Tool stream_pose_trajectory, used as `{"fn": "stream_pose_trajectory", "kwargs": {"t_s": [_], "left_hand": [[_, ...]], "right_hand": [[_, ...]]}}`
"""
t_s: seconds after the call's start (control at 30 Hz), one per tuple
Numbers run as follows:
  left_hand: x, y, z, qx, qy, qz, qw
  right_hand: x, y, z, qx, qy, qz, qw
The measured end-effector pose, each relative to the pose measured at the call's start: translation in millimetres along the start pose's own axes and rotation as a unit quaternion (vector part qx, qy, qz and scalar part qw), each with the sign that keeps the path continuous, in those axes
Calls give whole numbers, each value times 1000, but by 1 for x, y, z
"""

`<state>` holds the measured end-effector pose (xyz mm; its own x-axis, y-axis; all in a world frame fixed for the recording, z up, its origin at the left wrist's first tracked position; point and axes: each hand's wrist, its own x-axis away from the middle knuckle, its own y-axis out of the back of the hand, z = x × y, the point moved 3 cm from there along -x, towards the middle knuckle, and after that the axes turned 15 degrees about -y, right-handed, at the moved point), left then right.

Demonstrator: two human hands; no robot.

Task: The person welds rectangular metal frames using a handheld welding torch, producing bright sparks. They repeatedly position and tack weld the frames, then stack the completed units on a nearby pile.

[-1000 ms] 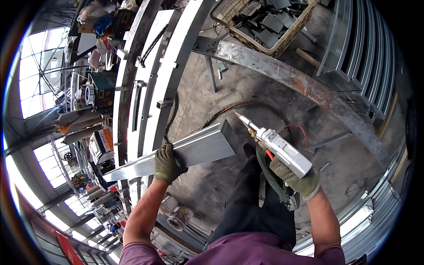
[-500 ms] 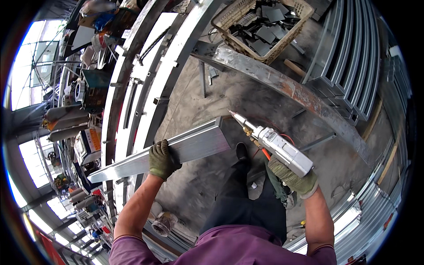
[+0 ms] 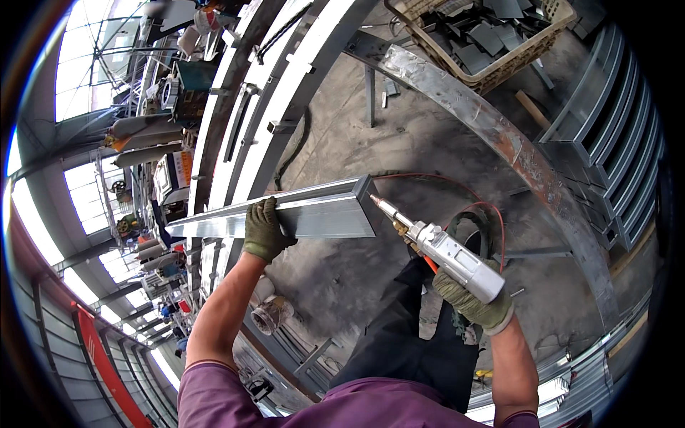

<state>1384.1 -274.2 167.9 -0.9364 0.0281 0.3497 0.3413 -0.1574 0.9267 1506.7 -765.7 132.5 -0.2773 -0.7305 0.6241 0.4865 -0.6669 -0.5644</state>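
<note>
My left hand (image 3: pixel 267 230), in a green work glove, is closed over the upper edge of a long silver metal channel (image 3: pixel 328 216). The channel extends left toward the white beams, and its square right end faces the tool. In my gloved right hand (image 3: pixel 474 301) is a white and silver handheld laser welding gun (image 3: pixel 460 261), gripped round its rear part. Its copper-coloured nozzle points up and left, with the tip close beside the channel's right end; whether they touch I cannot tell. An orange-red hose (image 3: pixel 502 235) loops behind the gun.
Long white beams (image 3: pixel 292 85) run along the left. A curved, rust-marked steel bar (image 3: pixel 499 135) arcs across the right. Behind it stands a yellowish plastic basket (image 3: pixel 492 70) of dark metal plates. Stacked steel profiles (image 3: pixel 621 150) are at far right; a bucket (image 3: pixel 270 317) sits lower left.
My view has swung, so the surroundings sit further right. The channel has levelled out in my left hand, and the gun's nozzle is now lower against the channel's end. Both grips are unchanged.
</note>
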Motion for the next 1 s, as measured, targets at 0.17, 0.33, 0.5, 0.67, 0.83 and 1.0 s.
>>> {"fn": "stream_pose_trajectory", "kwargs": {"t_s": [0.17,0.33,0.5,0.67,0.83,1.0], "left_hand": [[-4,4,-2,-8,-2,7,1000],[-4,5,-2,-4,-3,9,1000],[-5,6,-4,-6,-4,3,1000],[-3,5,0,-17,-2,21,1000],[-3,4,0,-19,-10,17,1000],[-4,4,-2,-22,-18,10,1000]], "right_hand": [[-5,-1,-9,-94,14,60,994],[-13,-1,-7,54,89,-13,994],[-20,-3,-20,26,73,-34,996],[-24,-5,-17,36,105,-40,993],[-29,-7,-24,22,97,-28,995],[-31,-7,-20,49,113,-28,992]]}}
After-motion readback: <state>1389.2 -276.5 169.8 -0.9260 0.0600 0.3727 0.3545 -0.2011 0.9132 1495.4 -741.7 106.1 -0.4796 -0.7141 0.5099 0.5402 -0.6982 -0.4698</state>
